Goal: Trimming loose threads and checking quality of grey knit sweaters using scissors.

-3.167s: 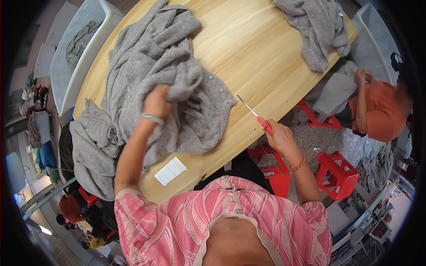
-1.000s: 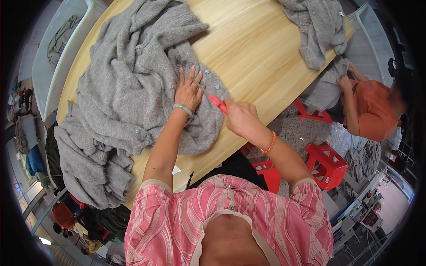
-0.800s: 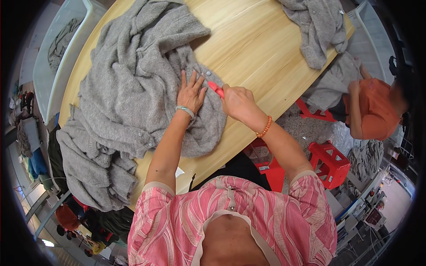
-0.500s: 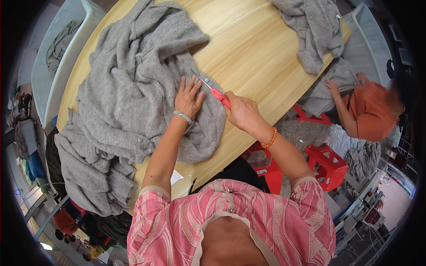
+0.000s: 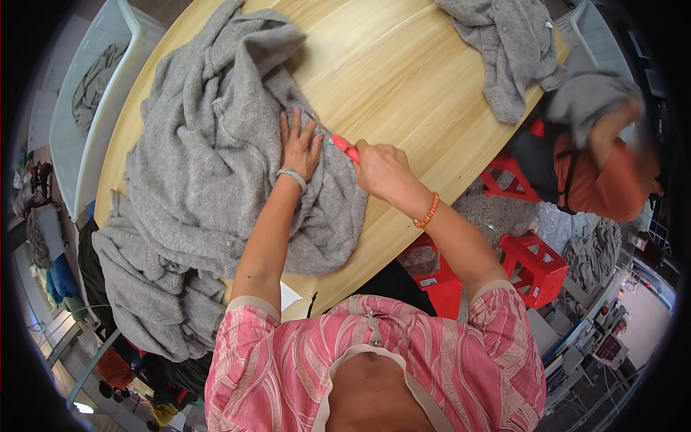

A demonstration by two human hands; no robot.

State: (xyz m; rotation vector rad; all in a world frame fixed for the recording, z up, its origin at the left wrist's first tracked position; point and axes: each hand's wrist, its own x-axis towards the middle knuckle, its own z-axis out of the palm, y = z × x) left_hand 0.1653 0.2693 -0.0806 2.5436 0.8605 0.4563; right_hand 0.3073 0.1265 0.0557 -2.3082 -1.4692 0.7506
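Left hand (image 5: 299, 154) lies spread on grey knit cardigan (image 5: 209, 173) by left edge of desk (image 5: 410, 93); right hand (image 5: 383, 170) grips red-handled pointed tool (image 5: 345, 147); I judge work near buttons (image 5: 331, 142) under way, unfinished.

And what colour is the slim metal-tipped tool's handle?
The slender handle in the right hand is pinkish red, showing best in the head view.

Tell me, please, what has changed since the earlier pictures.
The left hand released the bunched gray cardigan and lies flat on it. The right hand brought the red-handled tool leftward to the cardigan's edge. A coworker raised a gray cloth. The garment at the table's far right stayed.
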